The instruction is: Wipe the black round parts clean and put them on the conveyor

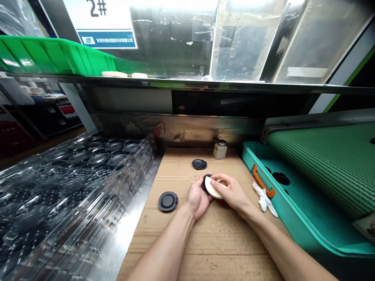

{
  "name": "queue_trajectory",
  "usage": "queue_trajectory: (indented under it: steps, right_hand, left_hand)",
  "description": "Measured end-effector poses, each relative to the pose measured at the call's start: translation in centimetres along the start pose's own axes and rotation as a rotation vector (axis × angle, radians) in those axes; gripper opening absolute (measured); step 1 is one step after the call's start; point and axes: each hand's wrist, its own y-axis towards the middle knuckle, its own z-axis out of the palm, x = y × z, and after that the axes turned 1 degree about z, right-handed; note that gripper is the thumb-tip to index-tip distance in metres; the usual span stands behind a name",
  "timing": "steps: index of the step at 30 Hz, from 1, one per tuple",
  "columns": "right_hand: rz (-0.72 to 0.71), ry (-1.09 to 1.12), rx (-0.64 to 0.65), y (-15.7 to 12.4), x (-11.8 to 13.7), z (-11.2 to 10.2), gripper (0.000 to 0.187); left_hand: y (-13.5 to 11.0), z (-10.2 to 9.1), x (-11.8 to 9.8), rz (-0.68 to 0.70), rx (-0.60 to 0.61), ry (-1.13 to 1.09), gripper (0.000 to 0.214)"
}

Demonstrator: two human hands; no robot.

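Observation:
My left hand is closed around a black round plastic part, tilted up and partly hidden. Pressed against that part is a cream-coloured round pad, pinched in my right hand. Two more black round plastic parts lie flat on the cardboard sheet: one left of my left hand, the other just beyond both hands. Farther back stands a small white bottle with a dark top and a yellow label.
Stacked clear plastic trays with black round parts fill the left side. On the right, a teal bin with an orange handle sits beside a green conveyor belt. White gloves lie against it. A metal shelf holds a green crate.

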Motion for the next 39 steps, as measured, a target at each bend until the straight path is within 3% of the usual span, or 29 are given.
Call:
queue_trajectory:
  steps: [5,8,11,13,16,20,24,28,33,37,39]
  right_hand:
    - [0.057,-0.056,0.173,0.0,0.0,-1.1,0.023]
    - [0.042,-0.237,0.057,0.0,0.1,-1.9,0.021]
    - [-0.106,-0.288,-0.101,-0.2,0.2,-1.3,0.024]
    - [-0.185,-0.264,-0.073,-0.3,0.3,-0.8,0.024]
    - [-0.192,-0.311,0.037,-0.2,0.2,-0.9,0.019]
    - [-0.157,-0.416,-0.060,-0.1,0.2,-1.6,0.021]
    - [-0.213,-0.342,-0.004,-0.2,0.4,-1.1,0.020]
    - [-0.171,-0.417,-0.172,-0.3,0.5,-0.5,0.023]
    - [-0.181,-0.432,-0.024,-0.3,0.6,-0.5,0.019]
    - [-0.113,-0.418,-0.151,-0.1,0.4,-0.8,0.022]
    - [-0.135,-0.336,-0.081,0.1,0.2,-1.0,0.021]
  left_hand:
    - [-0.2,-0.1,0.3,-0.002,-0.039,0.038,0.031]
    - [0.0,-0.2,0.4,0.026,-0.019,0.052,0.031]
    - [0.1,-0.1,0.4,0.042,-0.037,0.044,0.029]
    - [0.1,0.0,0.3,0.032,-0.042,0.039,0.028]
    - [0.0,0.1,0.2,0.011,-0.046,0.037,0.027]
    - [0.1,0.1,0.2,0.022,-0.052,0.048,0.025]
    - [0.2,0.2,0.3,0.027,-0.050,0.086,0.029]
    - [0.2,0.1,0.4,-0.002,-0.034,0.116,0.033]
    - [0.4,-0.2,0.4,0.016,-0.036,0.094,0.031]
    - [0.5,0.0,0.5,0.028,-0.058,0.121,0.032]
    - [0.4,0.1,0.6,0.035,-0.065,0.139,0.032]
